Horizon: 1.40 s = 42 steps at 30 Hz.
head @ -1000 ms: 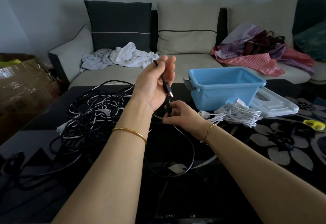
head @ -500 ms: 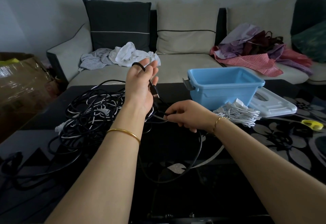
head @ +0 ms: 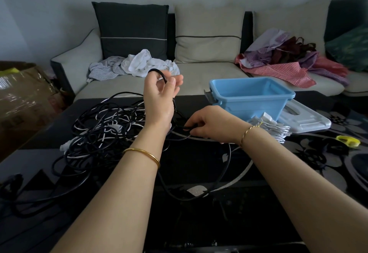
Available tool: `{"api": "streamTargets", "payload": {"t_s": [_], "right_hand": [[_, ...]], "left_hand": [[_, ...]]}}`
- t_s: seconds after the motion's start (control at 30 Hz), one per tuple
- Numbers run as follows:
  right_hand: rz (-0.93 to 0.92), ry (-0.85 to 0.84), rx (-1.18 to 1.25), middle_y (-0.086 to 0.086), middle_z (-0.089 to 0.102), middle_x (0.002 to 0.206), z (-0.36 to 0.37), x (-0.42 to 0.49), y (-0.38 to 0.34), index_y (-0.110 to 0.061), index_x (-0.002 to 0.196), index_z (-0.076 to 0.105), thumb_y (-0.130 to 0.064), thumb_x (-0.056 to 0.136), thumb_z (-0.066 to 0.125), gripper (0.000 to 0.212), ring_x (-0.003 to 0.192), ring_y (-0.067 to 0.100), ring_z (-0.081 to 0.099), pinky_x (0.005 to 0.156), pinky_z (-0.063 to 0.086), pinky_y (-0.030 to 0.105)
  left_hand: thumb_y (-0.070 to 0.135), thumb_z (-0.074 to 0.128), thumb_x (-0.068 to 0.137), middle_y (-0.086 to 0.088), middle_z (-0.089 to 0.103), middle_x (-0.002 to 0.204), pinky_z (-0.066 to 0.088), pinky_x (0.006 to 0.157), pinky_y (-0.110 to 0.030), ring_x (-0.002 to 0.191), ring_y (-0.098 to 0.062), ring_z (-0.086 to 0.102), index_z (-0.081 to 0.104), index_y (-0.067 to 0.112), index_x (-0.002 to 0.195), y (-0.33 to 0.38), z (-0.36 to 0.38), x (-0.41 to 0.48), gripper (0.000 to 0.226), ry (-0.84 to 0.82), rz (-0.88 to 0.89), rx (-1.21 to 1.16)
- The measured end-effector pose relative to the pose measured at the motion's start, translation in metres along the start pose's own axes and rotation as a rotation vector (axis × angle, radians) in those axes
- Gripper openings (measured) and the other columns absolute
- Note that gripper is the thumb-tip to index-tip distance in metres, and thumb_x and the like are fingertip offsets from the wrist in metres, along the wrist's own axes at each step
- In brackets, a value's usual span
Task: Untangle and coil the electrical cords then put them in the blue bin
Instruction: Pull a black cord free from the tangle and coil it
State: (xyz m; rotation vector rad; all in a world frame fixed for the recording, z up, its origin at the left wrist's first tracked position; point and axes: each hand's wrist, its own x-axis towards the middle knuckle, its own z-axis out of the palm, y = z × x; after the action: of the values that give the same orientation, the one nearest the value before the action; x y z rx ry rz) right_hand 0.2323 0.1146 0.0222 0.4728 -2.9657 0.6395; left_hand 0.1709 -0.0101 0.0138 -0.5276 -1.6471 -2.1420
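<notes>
- The black cord (head: 162, 75) loops over the left hand (head: 159, 97), which is raised to the left of the blue bin (head: 253, 95); its fingers curl loosely round the loop.
- The right hand (head: 213, 126), lower and nearer the bin, pinches what seems to be the same cord in narrow fingers. The stretch between the hands runs roughly upright, well placed for the next turn.
- Thin, limp, rubbery black and white strands make up the tangle (head: 103, 131), further left of the bin on the glossy dark bench (head: 199, 165).
- A coiled white bundle (head: 270, 128) lies against the bin's front.

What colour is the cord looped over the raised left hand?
Black. The thin black cord shows best in the head view.
</notes>
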Motion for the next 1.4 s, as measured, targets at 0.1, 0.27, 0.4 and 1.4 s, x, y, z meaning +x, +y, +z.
{"api": "streamTargets", "payload": {"t_s": [0.1, 0.27, 0.4, 1.4], "right_hand": [[0.009, 0.015, -0.003, -0.018, 0.049, 0.07, -0.002, 0.0, -0.001, -0.018, 0.114, 0.068, -0.017, 0.089, 0.059, 0.026, 0.063, 0.001, 0.046, 0.058, 0.035, 0.003], [0.062, 0.127, -0.008, -0.004, 0.067, 0.1, -0.006, 0.002, 0.006, -0.022, 0.106, 0.07, -0.018, 0.085, 0.063, 0.023, 0.095, 0.012, 0.059, 0.087, 0.049, 0.03], [0.113, 0.261, 0.024, -0.012, 0.058, 0.077, -0.016, -0.001, 0.009, -0.021, 0.095, 0.07, -0.012, 0.08, 0.063, 0.019, 0.078, 0.008, 0.055, 0.078, 0.049, 0.026], [0.251, 0.632, 0.641, 0.009, 0.06, 0.076, 0.006, 0.006, 0.039, -0.006, 0.112, 0.065, -0.005, 0.094, 0.047, 0.026, 0.037, 0.007, 0.049, 0.043, 0.049, 0.018]], "left_hand": [[-0.008, 0.045, 0.093, -0.008, 0.069, 0.091, 0.054, 0.089, -0.031, 0.091, -0.016, 0.069, 0.048, 0.013, 0.087, -0.001, -0.001, -0.001, 0.021, -0.042, 0.016, 0.034], [-0.011, 0.049, 0.089, -0.011, 0.07, 0.088, 0.054, 0.081, -0.025, 0.083, -0.014, 0.07, 0.05, 0.004, 0.087, -0.004, -0.004, -0.002, 0.015, -0.169, 0.032, 0.139], [-0.007, 0.055, 0.088, -0.023, 0.069, 0.088, 0.054, 0.077, -0.025, 0.078, -0.022, 0.068, 0.052, 0.0, 0.092, -0.007, -0.006, -0.002, 0.008, -0.302, -0.011, 0.269], [0.024, 0.026, 0.103, 0.007, 0.034, 0.037, 0.022, 0.035, -0.016, 0.031, -0.003, 0.022, 0.057, 0.0, 0.093, 0.029, 0.007, -0.009, 0.04, -0.643, -0.674, -0.138]]}}
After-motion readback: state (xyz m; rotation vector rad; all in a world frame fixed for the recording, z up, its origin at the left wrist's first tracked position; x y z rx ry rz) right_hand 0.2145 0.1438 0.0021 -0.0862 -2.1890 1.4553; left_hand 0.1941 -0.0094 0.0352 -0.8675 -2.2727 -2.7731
